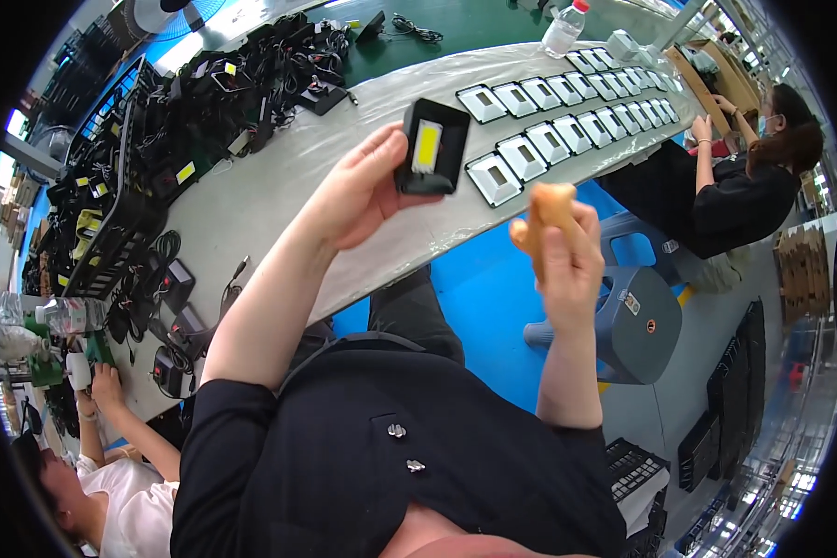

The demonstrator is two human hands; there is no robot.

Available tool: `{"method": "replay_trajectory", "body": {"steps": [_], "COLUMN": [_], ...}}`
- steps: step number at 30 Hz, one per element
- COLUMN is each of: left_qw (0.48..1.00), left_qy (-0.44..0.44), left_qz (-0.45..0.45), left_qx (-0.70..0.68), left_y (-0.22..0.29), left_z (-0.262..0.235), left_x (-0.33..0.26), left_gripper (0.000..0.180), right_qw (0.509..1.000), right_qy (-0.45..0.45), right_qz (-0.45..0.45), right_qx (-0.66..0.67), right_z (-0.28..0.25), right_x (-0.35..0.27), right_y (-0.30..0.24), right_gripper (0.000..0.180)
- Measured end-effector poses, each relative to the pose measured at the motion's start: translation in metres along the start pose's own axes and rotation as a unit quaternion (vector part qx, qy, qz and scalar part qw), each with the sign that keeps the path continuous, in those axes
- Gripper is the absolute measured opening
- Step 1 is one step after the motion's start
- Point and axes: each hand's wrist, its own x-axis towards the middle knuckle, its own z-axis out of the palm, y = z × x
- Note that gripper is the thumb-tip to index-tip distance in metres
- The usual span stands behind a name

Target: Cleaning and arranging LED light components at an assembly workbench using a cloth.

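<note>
My left hand (pixel 367 181) is closed round the side of a black floodlight housing (pixel 453 139), with the thumb on its near rim. Inside the housing sits a yellow LED panel (pixel 427 146). My right hand (pixel 563 251) is raised to the right, past the table's edge and apart from the housing. Its fingers are bent and smeared by motion; their tips look tan-orange, and whether anything is between them is unclear. Beyond both hands, rows of white reflectors with black frames (pixel 495 179) lie on the plastic-covered table (pixel 381 251).
Tangled black lamps and cables (pixel 251 84) heap up at the far left, beside a black crate (pixel 112 205). A water bottle (pixel 564 28) stands at the back. One person (pixel 735 186) works at the right, another (pixel 126 493) at the lower left. A grey-blue stool (pixel 637 325) stands to my right.
</note>
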Motion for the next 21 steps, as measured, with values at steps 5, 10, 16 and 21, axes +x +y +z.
{"method": "replay_trajectory", "body": {"steps": [5, 10, 16, 21], "left_qw": [0.999, 0.996, 0.992, 0.965], "left_qy": [-0.033, -0.055, -0.061, 0.010], "left_qz": [0.025, 0.006, -0.002, 0.116], "left_qx": [-0.033, -0.064, -0.113, 0.234], "left_y": [0.007, 0.007, 0.007, 0.016], "left_z": [0.023, 0.013, 0.022, 0.017], "left_x": [-0.028, -0.045, -0.048, -0.039], "left_gripper": [0.050, 0.055, 0.056, 0.062], "right_qw": [0.941, 0.934, 0.928, 0.993], "right_qy": [-0.034, -0.147, -0.159, -0.110], "right_qz": [-0.251, -0.257, -0.238, -0.013], "right_qx": [-0.223, -0.199, -0.238, 0.038], "right_z": [0.059, 0.052, 0.048, -0.006], "right_x": [0.050, 0.032, 0.032, 0.019], "right_y": [-0.034, -0.054, -0.072, -0.036], "right_gripper": [0.028, 0.027, 0.023, 0.022]}}
